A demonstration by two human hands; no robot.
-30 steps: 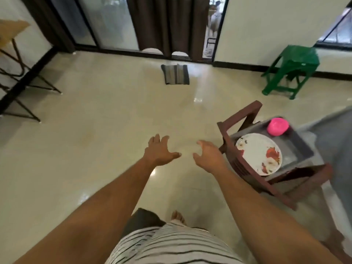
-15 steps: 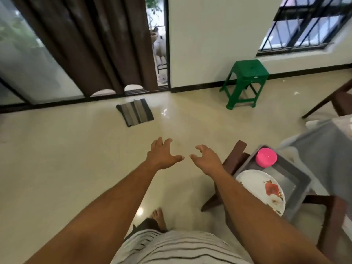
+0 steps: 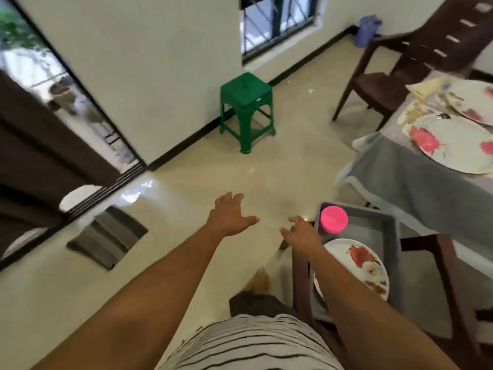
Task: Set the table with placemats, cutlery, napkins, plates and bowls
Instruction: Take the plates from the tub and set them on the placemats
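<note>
both hands spread, empty, floral plate in grey tray just beside right

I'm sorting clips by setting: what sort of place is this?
Probably a home dining room: a cloth-covered table with floral plates, brown plastic chairs and a tiled floor.

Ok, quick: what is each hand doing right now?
Left hand: open, fingers spread, holding nothing.
Right hand: open, fingers loosely curled, holding nothing.
</note>
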